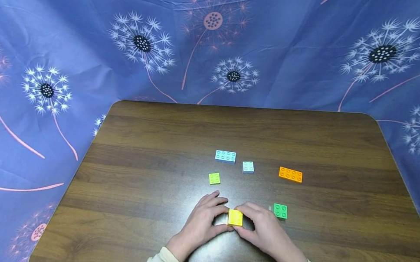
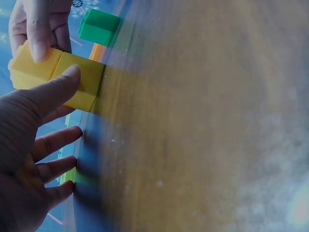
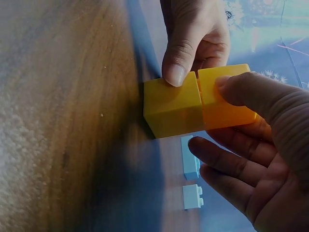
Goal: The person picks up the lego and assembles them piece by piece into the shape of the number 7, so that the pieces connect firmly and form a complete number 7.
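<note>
At the table [image 1: 141,175], my left hand [image 1: 203,219] pinches the lower yellow brick [image 3: 169,106], my right hand [image 1: 263,226] the upper brick [image 3: 226,114]: light, stiff plastic (I'd judge), best gripped by opposite flat sides.

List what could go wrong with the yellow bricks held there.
The upper yellow brick might twist or come away from the lower yellow brick: a seam shows between them, and the left grip holds the lower one, the right grip the upper.

The right grip might also bump the green brick, which lies close beside it.
</note>
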### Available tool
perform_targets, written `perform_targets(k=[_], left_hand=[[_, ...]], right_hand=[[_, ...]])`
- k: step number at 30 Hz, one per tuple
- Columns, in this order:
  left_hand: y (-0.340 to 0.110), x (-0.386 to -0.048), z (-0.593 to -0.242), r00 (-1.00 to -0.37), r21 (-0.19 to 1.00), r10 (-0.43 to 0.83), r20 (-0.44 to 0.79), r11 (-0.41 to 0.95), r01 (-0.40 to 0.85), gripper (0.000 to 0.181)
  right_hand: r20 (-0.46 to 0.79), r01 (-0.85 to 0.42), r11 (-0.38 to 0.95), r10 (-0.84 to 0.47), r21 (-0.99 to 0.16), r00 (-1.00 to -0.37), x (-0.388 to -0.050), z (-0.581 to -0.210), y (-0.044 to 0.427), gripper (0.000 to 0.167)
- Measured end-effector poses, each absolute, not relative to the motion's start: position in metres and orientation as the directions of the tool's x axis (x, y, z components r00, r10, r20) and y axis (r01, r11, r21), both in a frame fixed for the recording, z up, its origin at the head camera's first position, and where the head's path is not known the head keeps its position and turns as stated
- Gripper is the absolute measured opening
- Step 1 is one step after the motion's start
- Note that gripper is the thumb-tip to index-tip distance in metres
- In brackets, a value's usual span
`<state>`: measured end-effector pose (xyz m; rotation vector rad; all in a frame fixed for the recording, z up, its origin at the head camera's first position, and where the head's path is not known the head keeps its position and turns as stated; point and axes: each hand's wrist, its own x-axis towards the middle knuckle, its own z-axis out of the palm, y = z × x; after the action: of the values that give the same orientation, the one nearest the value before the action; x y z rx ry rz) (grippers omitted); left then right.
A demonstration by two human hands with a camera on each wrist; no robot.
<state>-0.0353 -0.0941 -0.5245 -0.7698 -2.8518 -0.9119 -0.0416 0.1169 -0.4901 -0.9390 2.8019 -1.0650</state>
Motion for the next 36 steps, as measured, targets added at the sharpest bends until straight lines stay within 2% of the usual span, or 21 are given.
perform_targets(k=[10,15,22,36], left_hand=[[-0.094,-0.036,-0.526,-0.873,0.504,0.445,0.199,0.718,0.481,0.039],[-0.094,-0.036,-0.526,-0.871,0.491,0.449,0.199,0.723,0.485,0.038],[-0.094,-0.036,-0.525,-0.872,0.484,0.445,0.207,0.728,0.486,0.036],[-0.092,-0.035,-0.523,-0.864,0.479,0.445,0.235,0.721,0.501,0.034]], right_hand=[[0.203,-0.541,0.605,-0.536,-0.584,-0.819,-0.043,-0.49,0.117,0.031],[0.182,-0.497,0.594,-0.51,-0.632,-0.841,-0.042,-0.495,0.119,0.034],[0.23,-0.486,0.53,-0.476,-0.695,-0.849,-0.041,-0.502,0.118,0.035],[0.209,-0.483,0.527,-0.495,-0.7,-0.843,-0.042,-0.501,0.118,0.031]])
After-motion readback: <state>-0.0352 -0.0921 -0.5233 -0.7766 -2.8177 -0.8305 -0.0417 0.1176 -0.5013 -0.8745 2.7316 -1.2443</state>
